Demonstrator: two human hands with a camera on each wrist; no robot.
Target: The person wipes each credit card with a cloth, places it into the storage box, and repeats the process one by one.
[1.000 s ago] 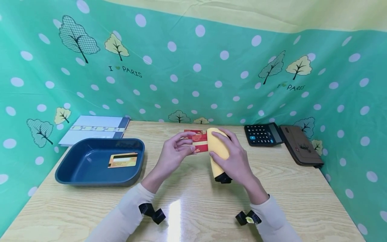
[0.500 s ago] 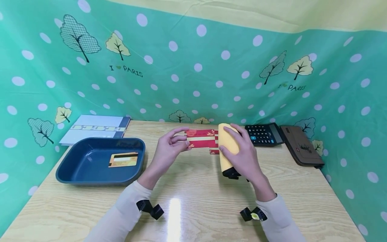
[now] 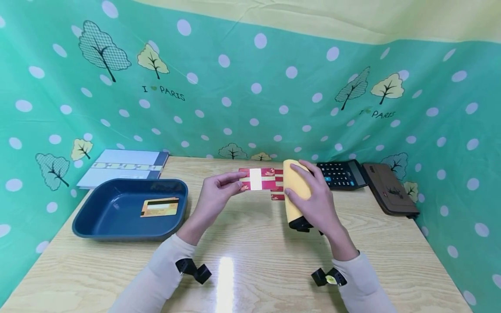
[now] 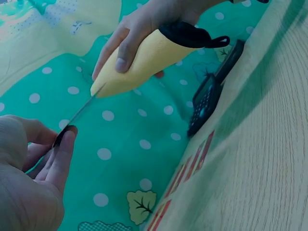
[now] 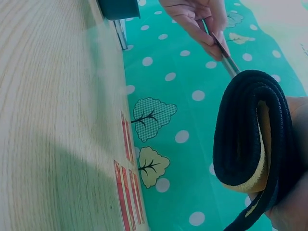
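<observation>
Red card [image 3: 257, 179], folded yellow cloth [image 3: 296, 187], both aloft

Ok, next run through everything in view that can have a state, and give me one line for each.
Red card: pinched in the left hand
Yellow cloth: folded in layers, gripped in the right hand
Other red cards: lying flat on the table
Blue tray: upright
Yellow card: in the tray, dark stripe up
Notebook: closed
Calculator: keys up; can't tell if it's on
Brown case: closed

cream-striped red card [image 3: 257, 179], black-ended yellow roll [image 3: 292, 182], blue tray [image 3: 113, 221], white-dotted green curtain [image 3: 238, 82]
</observation>
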